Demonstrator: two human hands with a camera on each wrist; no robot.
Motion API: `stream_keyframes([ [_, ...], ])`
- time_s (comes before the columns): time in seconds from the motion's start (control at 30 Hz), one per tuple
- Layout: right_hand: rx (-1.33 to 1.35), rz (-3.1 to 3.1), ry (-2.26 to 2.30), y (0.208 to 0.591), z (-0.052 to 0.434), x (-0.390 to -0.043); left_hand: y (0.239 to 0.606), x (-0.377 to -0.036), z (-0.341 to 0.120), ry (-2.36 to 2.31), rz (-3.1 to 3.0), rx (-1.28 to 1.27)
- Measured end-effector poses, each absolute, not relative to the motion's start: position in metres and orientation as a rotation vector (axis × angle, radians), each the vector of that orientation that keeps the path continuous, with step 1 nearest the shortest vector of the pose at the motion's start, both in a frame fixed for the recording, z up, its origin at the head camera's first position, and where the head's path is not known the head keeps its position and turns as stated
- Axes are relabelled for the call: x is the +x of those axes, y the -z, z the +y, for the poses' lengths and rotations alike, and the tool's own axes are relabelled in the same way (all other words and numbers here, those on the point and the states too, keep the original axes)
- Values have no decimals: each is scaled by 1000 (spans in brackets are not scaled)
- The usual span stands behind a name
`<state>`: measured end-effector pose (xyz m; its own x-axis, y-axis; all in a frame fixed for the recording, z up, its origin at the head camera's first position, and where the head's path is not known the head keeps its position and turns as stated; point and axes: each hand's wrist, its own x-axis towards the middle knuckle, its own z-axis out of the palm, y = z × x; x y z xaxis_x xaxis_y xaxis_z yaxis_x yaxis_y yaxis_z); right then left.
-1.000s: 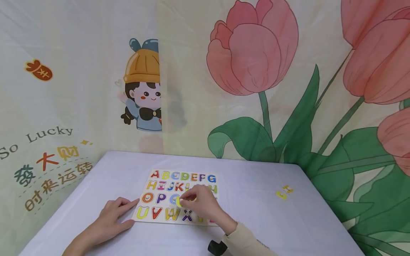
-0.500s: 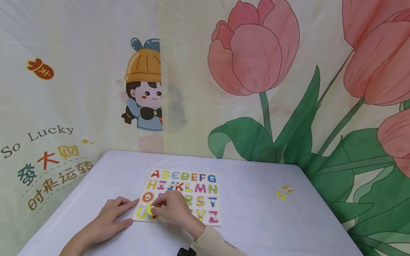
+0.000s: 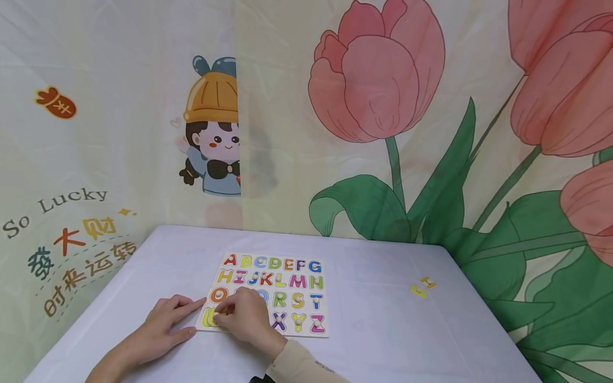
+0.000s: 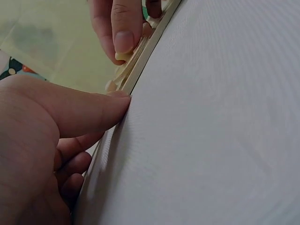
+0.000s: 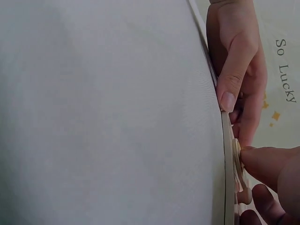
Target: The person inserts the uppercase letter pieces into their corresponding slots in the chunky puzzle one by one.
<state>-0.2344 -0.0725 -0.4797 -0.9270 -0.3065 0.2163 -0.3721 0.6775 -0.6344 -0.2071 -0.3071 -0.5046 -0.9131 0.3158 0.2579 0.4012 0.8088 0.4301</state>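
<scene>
Now: white table (image 3: 383, 330) (tulip backdrop (image 3: 383, 106) behind) | left hand (image 3: 160, 327) flat beside alphabet board (image 3: 306, 271) | right hand (image 3: 244, 319) fingers pinching yellow piece (image 3: 209, 317)

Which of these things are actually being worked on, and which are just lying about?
In use:
- alphabet puzzle board, steadied at its edge by the left hand
- letter piece at the board's lower left corner, under the right hand

Lying about:
- two loose yellow pieces on the table, off to the right

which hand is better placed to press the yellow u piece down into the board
Right, probably. The right hand already pinches the U piece over the board's bottom-left corner. The left hand lies at the board's left edge, fingers against it, steadying it.
</scene>
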Motion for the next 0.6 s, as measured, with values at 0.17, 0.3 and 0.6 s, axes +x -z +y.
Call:
stream_keyframes([
  [0.17,513,-2796,-1044,482,-78,-234,504,-208,-308,713,-2815,-573],
  [0.3,495,-2796,-1030,484,-80,-234,505,-207,-309,700,-2783,-589],
  [0.6,468,-2789,-1074,488,-85,-234,507,-208,-309,715,-2797,-578],
])
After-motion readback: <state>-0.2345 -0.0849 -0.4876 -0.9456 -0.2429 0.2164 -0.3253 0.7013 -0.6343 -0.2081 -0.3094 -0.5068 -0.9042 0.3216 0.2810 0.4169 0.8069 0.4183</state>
